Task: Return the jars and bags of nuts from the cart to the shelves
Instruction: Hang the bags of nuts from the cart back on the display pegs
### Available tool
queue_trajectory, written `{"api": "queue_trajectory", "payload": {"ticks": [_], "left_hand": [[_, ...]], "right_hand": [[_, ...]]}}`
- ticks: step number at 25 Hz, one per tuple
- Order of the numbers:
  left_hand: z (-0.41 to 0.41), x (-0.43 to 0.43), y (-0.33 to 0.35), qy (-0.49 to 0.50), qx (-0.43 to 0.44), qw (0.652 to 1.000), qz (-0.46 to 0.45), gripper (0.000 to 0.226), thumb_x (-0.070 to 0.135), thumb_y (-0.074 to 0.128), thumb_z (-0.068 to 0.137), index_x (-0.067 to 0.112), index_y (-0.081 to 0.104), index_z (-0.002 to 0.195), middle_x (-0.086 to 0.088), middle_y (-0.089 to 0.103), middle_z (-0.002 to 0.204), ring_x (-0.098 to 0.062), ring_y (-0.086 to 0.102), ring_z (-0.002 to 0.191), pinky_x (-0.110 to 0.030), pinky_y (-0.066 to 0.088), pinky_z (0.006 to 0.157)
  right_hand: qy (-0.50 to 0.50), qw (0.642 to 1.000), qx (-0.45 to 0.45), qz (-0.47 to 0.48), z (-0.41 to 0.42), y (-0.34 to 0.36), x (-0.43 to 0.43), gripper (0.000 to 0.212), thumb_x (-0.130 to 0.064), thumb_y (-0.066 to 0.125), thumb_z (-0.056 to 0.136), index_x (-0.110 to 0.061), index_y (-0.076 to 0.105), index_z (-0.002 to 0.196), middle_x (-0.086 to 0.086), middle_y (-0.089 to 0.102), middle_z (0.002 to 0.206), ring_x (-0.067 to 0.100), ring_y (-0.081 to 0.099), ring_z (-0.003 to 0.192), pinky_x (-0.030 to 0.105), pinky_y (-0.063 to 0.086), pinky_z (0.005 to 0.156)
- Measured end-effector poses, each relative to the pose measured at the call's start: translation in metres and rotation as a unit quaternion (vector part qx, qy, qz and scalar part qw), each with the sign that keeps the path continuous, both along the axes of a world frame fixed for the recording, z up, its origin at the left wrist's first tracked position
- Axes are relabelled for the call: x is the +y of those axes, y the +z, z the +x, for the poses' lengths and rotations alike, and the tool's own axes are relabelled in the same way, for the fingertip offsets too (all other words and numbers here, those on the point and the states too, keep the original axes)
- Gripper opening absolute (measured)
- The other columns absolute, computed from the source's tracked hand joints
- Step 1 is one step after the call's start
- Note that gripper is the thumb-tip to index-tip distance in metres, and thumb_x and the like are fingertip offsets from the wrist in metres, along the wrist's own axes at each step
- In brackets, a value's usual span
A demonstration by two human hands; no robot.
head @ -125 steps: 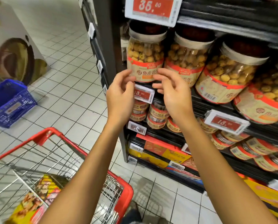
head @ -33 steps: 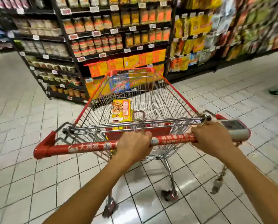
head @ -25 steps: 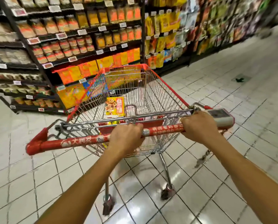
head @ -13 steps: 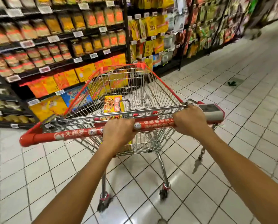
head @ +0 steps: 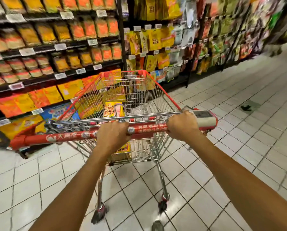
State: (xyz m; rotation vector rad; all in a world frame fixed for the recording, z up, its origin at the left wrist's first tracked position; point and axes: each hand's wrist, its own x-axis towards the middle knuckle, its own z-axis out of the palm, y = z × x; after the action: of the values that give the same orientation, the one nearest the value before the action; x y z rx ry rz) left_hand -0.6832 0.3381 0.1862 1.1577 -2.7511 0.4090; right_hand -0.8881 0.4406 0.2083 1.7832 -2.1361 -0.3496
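Observation:
A wire shopping cart (head: 156,90) with red trim stands in front of me on the tiled floor. My left hand (head: 112,135) grips the middle of its red handle bar (head: 64,137). My right hand (head: 182,125) grips the same bar near its right end, beside a grey coin box (head: 204,118). A yellow bag of nuts (head: 112,109) stands inside the basket, partly hidden by the wire and by my left hand. Shelves (head: 56,47) with jars of nuts fill the upper left. Hanging bags (head: 152,37) fill the racks further right.
Yellow and orange boxes (head: 39,97) line the low shelves close to the cart's left side. The aisle of white tiles (head: 239,139) opens to the right. A small dark scrap (head: 246,107) lies on the floor there.
The cart has rolled closer to the shelves and swung a little left across the view. Both hands keep the same grip on the handle bar.

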Motion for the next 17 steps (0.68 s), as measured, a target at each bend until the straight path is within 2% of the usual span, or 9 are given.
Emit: {"api": "queue_trajectory", "payload": {"ticks": [2,7,11,13,15,17], "left_hand": [[-0.041,-0.024,-0.002,0.011,-0.007,1.0,-0.021,0.032,0.051,0.057,0.083,0.022,0.061,0.098,-0.005,0.07,0.082,-0.028,0.067,0.076,-0.029,0.033,0.054],[-0.13,-0.058,0.003,0.025,-0.013,1.0,-0.009,0.034,0.049,0.059,0.083,0.02,0.061,0.101,-0.007,0.07,0.086,-0.029,0.067,0.079,-0.03,0.039,0.057],[-0.201,-0.073,0.004,0.062,-0.013,0.998,0.023,0.035,0.048,0.059,0.083,0.021,0.059,0.105,-0.006,0.07,0.09,-0.029,0.067,0.083,-0.035,0.049,0.067],[-0.229,-0.076,0.002,0.082,-0.005,0.996,0.022,0.034,0.048,0.059,0.083,0.022,0.06,0.105,-0.005,0.07,0.088,-0.029,0.066,0.082,-0.033,0.048,0.066],[-0.263,-0.076,-0.003,0.115,-0.008,0.993,0.014,0.034,0.048,0.059,0.082,0.021,0.06,0.104,-0.006,0.069,0.086,-0.03,0.066,0.082,-0.033,0.046,0.065],[-0.298,-0.073,-0.004,0.156,-0.007,0.988,0.008,0.034,0.049,0.061,0.081,0.023,0.06,0.103,-0.007,0.069,0.088,-0.031,0.066,0.085,-0.034,0.047,0.067]], "right_hand": [[0.003,1.0,-0.005,-0.004,-0.044,-0.001,-0.025,0.027,-0.03,0.05,0.087,-0.02,0.04,0.064,-0.001,0.069,0.08,0.022,0.064,0.074,0.032,0.042,0.076],[0.029,0.999,-0.027,0.003,-0.136,0.005,-0.072,0.026,-0.028,0.048,0.088,-0.021,0.037,0.065,-0.001,0.069,0.081,0.02,0.048,0.062,0.035,0.042,0.089],[0.068,0.997,-0.023,0.029,-0.207,0.006,-0.095,0.021,-0.03,0.049,0.088,-0.021,0.042,0.071,0.0,0.069,0.083,0.022,0.061,0.072,0.039,0.037,0.097],[0.074,0.997,-0.021,0.025,-0.237,0.004,-0.103,0.031,-0.029,0.052,0.086,-0.02,0.034,0.062,-0.003,0.065,0.074,0.021,0.052,0.062,0.036,0.041,0.083],[0.077,0.997,-0.027,0.009,-0.272,0.001,-0.111,0.036,-0.028,0.053,0.084,-0.019,0.029,0.059,-0.007,0.05,0.061,0.019,0.043,0.057,0.03,0.035,0.064],[0.095,0.994,-0.049,0.0,-0.306,-0.003,-0.116,0.027,-0.026,0.053,0.084,-0.017,0.035,0.065,-0.005,0.046,0.064,0.023,0.052,0.064,0.029,0.033,0.061]]}}
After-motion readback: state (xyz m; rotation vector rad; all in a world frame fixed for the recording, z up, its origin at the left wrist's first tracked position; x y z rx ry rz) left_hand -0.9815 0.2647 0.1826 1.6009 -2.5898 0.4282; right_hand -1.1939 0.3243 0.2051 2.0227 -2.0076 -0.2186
